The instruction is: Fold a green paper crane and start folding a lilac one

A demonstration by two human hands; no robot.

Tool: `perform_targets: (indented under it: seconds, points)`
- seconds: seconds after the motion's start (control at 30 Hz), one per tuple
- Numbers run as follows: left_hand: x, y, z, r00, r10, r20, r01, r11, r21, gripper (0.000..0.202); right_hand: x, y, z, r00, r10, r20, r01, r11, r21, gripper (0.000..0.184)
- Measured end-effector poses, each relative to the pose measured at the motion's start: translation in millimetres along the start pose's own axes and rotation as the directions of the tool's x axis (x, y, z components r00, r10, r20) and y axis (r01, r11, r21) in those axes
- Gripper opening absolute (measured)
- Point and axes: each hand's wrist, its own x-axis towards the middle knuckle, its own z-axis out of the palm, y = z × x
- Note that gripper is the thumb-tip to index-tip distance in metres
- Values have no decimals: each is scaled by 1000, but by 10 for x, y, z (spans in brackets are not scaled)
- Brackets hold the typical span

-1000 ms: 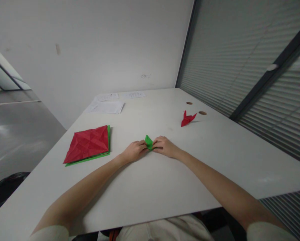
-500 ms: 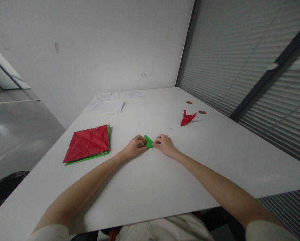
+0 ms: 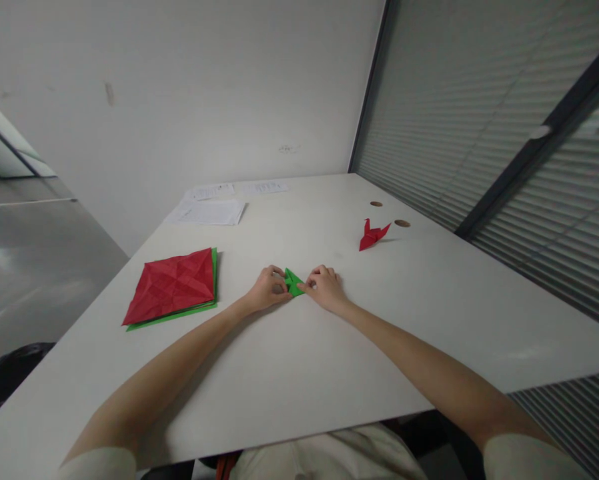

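A small folded green paper [image 3: 293, 281] lies on the white table [image 3: 329, 347] in front of me. My left hand [image 3: 266, 289] pinches its left side with curled fingers. From the right, my right hand [image 3: 323, 287] presses fingertips onto its right edge. Only a small pointed part of the green paper shows between the two hands. Both forearms stretch across the table toward it.
A creased red paper sheet [image 3: 172, 285] lies on a green sheet [image 3: 214, 277] to the left. A folded red paper figure [image 3: 372, 235] stands at the right back, near two round holes [image 3: 402, 223]. White printed papers [image 3: 212, 211] lie at the far edge. Blinds cover the glass wall on the right.
Both hands have shifted slightly on the green paper, and the folded piece now lies flatter and shows less between the fingers. The view has drifted a little.
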Motion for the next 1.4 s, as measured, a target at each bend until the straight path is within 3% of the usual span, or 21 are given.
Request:
perform_targets:
  seconds: [0.23, 0.3, 0.57, 0.8, 1.07, 1.4]
  points:
    - [6, 46, -36, 996, 25, 85, -17, 995, -98, 19, 20, 34, 58, 998, -2, -55, 4, 1000, 28, 42]
    - [7, 57, -55, 996, 26, 86, -16, 994, -111, 28, 25, 39, 66, 998, -10, -67, 12, 1000, 29, 42]
    - [17, -5, -92, 970, 145, 198, -146, 989, -9, 31, 14, 22, 47, 997, -8, -74, 9, 1000, 14, 42]
    - [-44, 89, -99, 957, 181, 225, -229, 950, 211, 34, 8, 23, 36, 996, -9, -90, 2, 997, -73, 43]
    - [-57, 61, -75, 950, 192, 245, -244, 947, 207, 37, 61, 137, 35, 998, -62, -3, 62, 998, -1, 37]
    - [-61, 44, -79, 940, 197, 280, -275, 921, 275, 36, 124, 181, 14, 998, 65, 26, -66, 998, 4, 38]
